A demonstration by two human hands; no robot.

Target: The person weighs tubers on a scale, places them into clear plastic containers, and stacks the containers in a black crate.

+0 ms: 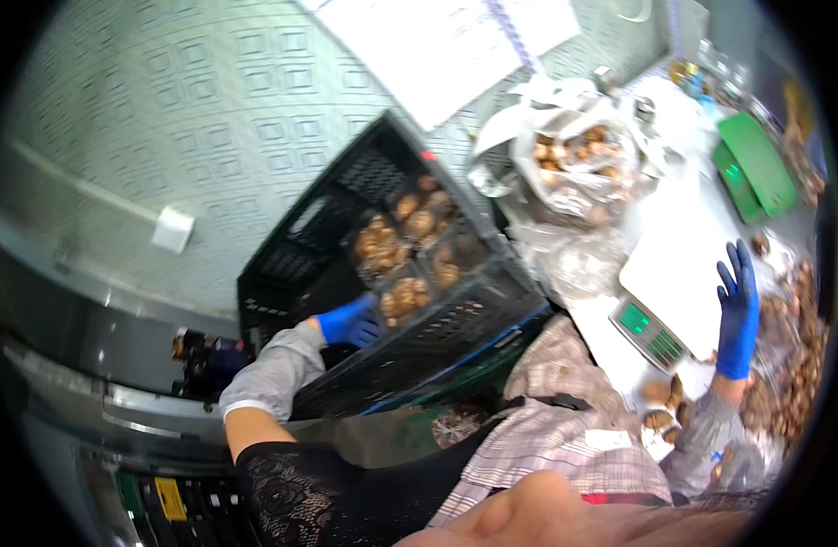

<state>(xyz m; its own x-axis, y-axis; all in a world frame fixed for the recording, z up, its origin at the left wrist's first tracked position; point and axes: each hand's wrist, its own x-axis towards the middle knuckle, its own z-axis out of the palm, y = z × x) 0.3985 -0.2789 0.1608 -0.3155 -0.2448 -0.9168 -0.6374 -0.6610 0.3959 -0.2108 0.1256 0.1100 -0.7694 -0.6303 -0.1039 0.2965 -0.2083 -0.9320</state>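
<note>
My left hand point(350, 323), in a blue glove, reaches into a black plastic crate point(453, 301) at the side of a clear pack of brown mushrooms point(404, 301). Its fingertips are partly hidden, so whether they grip the pack is unclear. More mushroom packs point(378, 247) sit in the crate beside it. My right hand point(736, 314), gloved in blue too, is held up over the table with its fingers apart and nothing in it. Near it is a digital scale point(648, 331) with a green lit display. Loose mushrooms point(798, 349) are heaped beyond my right hand.
An open plastic bag of mushrooms point(583, 161) stands beyond the crate, with crumpled clear film point(579, 263) below it. A green scale point(754, 167) is at the table's far right. Papers point(453, 55) hang on the patterned wall. Another crate point(173, 499) stands at lower left.
</note>
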